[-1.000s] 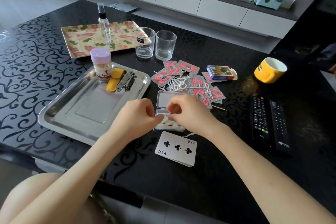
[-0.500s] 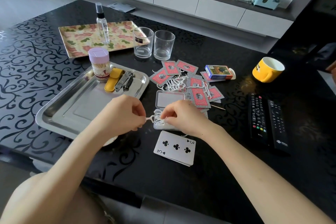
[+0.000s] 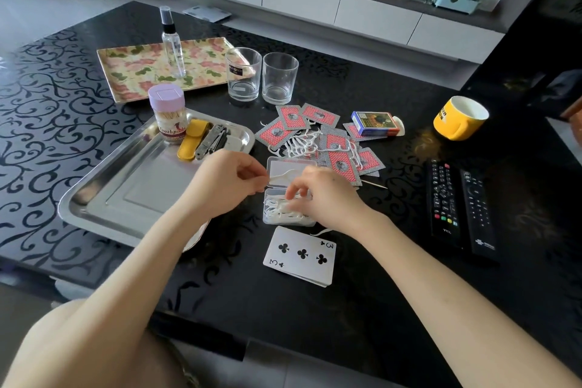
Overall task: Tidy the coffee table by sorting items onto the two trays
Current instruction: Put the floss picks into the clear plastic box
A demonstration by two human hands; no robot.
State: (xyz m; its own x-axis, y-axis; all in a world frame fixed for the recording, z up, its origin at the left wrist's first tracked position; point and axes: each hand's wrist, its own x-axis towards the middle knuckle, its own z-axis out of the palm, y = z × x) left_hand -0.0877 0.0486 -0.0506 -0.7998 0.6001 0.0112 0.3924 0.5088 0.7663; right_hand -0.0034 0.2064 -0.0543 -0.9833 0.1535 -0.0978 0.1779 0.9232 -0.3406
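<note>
Against half a second ago: holds the left hand point(image 3: 225, 181) higher and farther toward 1 o'clock, thumb and forefinger pinching the handle of a single white floss pick point(image 3: 285, 174). Carries that pick over the open lid of the clear floss case point(image 3: 291, 164) rather than level with its base. Keeps the right hand point(image 3: 324, 198) at the base, fingers curled down onto the heap of picks point(image 3: 277, 209) inside; pinching or merely pressing, cannot tell. Covers the 3 o'clock half of the base with that hand.

Around, on the black scroll-patterned coffee table point(image 3: 346, 309):

- At 9 o'clock of the case, a steel tray point(image 3: 104, 195), with a lilac-lidded toothpick jar point(image 3: 167, 113), a yellow pouch point(image 3: 190, 142) and metal clippers point(image 3: 212, 138) side by side in its far corner. Near corner hidden under the left forearm.
- At 11 o'clock, a floral tray point(image 3: 138, 66) with a clear spray bottle point(image 3: 172, 44) upright on it.
- At 3 o'clock, well apart, two black remotes point(image 3: 444, 198) side by side.
- Between the case and 12 o'clock, a scatter of red-backed playing cards point(image 3: 291, 116) tangled with loose floss picks point(image 3: 302, 143).
- At 6 o'clock, just beside the base, a face-up card stack point(image 3: 300, 255) topped by the three of clubs.
- At 2 o'clock, a yellow mug point(image 3: 458, 116).
- At 12 o'clock, past the scatter, two glass tumblers point(image 3: 279, 77) just beside the floral tray.
- At 1 o'clock, on the edge of the scatter, a blue card box point(image 3: 374, 123).
- At 3 o'clock, just beside the cards, one loose toothpick point(image 3: 374, 183).
</note>
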